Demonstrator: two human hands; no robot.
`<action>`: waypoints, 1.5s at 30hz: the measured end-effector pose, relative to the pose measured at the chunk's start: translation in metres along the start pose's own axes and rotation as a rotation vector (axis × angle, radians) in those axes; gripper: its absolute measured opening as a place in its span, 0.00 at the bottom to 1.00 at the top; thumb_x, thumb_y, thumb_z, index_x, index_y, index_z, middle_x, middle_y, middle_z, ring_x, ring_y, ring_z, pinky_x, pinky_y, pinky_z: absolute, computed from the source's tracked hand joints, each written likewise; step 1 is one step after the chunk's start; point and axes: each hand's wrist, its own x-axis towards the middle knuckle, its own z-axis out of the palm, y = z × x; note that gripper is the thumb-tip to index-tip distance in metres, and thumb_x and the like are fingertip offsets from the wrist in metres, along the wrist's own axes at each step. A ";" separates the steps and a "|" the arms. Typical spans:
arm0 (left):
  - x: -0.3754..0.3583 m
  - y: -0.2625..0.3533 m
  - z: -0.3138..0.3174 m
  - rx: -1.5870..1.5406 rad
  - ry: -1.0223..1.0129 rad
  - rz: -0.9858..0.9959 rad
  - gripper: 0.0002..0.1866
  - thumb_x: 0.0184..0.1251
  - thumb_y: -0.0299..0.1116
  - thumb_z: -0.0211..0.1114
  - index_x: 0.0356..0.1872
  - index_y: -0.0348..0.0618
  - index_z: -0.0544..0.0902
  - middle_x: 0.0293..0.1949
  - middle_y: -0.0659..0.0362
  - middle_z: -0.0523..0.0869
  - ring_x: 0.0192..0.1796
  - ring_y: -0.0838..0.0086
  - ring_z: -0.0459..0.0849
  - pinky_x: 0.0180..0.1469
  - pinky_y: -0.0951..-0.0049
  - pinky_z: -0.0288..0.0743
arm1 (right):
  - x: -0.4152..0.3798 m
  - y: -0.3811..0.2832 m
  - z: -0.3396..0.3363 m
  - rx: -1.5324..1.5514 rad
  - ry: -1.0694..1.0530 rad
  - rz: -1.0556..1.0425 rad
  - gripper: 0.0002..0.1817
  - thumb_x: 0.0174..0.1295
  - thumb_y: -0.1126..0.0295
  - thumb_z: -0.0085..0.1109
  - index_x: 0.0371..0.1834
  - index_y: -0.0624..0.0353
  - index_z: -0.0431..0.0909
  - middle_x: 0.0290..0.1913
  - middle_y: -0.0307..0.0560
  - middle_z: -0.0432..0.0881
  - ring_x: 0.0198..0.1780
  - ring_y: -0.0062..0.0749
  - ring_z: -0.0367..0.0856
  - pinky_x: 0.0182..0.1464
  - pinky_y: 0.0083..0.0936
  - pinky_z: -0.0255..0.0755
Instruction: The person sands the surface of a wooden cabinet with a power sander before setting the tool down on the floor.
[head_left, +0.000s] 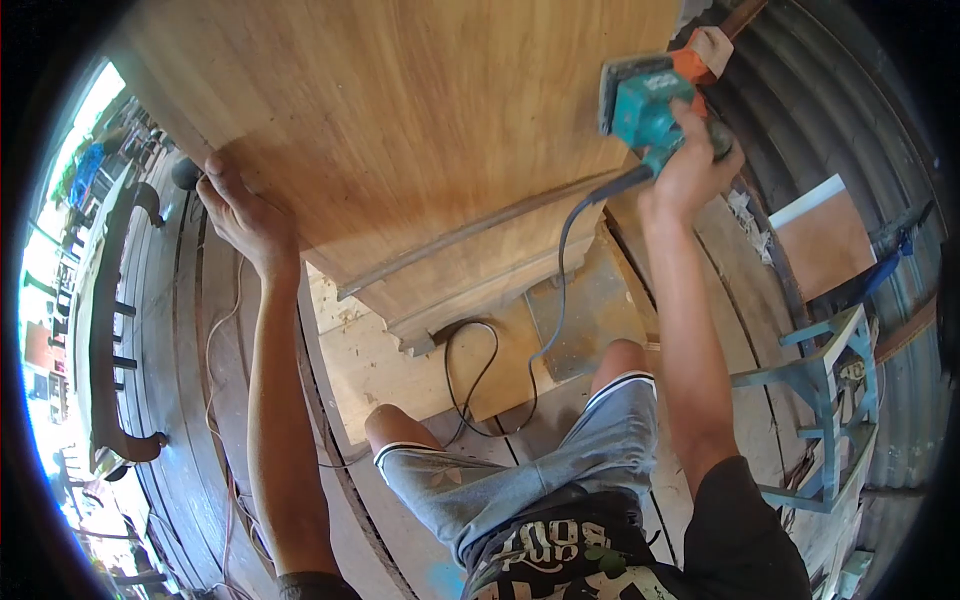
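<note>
A teal power sander (645, 108) is gripped in my right hand (690, 165), its dark pad against the right side of a large wooden panel (400, 120). From the sander's rear a black cord (562, 250) hangs down and loops near my knees. My left hand (245, 215) rests at the panel's left edge, fingers apart, with no tool in it. Along the panel's lower end runs a moulded wooden ledge (480, 235). Beside the left fingertips is a dark round knob (186, 174).
A blue-grey metal stand (825, 400) is at the right, below a brown sheet (825, 240) near a corrugated wall (820, 110). Something orange (690, 65) lies beyond the sander. A curved wooden piece (100, 320) stands at the left on the plank floor (185, 340).
</note>
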 end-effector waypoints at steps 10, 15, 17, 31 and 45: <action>-0.004 0.008 -0.002 -0.035 -0.021 -0.043 0.34 0.82 0.62 0.51 0.44 0.32 0.78 0.36 0.46 0.80 0.41 0.60 0.78 0.50 0.60 0.72 | -0.046 0.048 -0.027 -0.051 0.031 0.037 0.38 0.57 0.69 0.78 0.67 0.67 0.66 0.60 0.52 0.74 0.60 0.39 0.75 0.65 0.34 0.69; -0.004 0.010 0.001 -0.078 -0.009 -0.025 0.34 0.81 0.63 0.52 0.44 0.32 0.78 0.36 0.49 0.80 0.41 0.62 0.77 0.49 0.62 0.72 | -0.035 -0.012 0.019 -0.093 -0.076 -0.206 0.34 0.57 0.68 0.79 0.62 0.69 0.71 0.57 0.51 0.76 0.59 0.37 0.76 0.64 0.33 0.69; -0.003 0.007 0.001 -0.084 -0.006 -0.009 0.34 0.81 0.62 0.53 0.44 0.31 0.78 0.37 0.48 0.80 0.41 0.61 0.78 0.49 0.61 0.72 | -0.031 -0.038 0.039 -0.092 -0.149 -0.469 0.33 0.56 0.68 0.80 0.61 0.70 0.73 0.58 0.53 0.76 0.60 0.38 0.76 0.65 0.34 0.70; -0.001 0.000 0.004 -0.115 -0.020 0.005 0.36 0.78 0.64 0.57 0.44 0.30 0.78 0.41 0.43 0.80 0.46 0.54 0.80 0.54 0.56 0.72 | -0.119 0.005 0.005 -0.442 -0.467 -0.940 0.35 0.51 0.66 0.83 0.61 0.61 0.74 0.54 0.56 0.75 0.55 0.50 0.76 0.56 0.43 0.71; -0.001 0.015 0.006 -0.095 -0.020 -0.020 0.32 0.79 0.60 0.58 0.41 0.31 0.77 0.37 0.44 0.80 0.39 0.55 0.79 0.46 0.56 0.74 | -0.183 0.073 -0.038 -0.387 -0.660 -1.078 0.37 0.47 0.74 0.82 0.63 0.55 0.77 0.57 0.59 0.73 0.54 0.51 0.78 0.47 0.40 0.78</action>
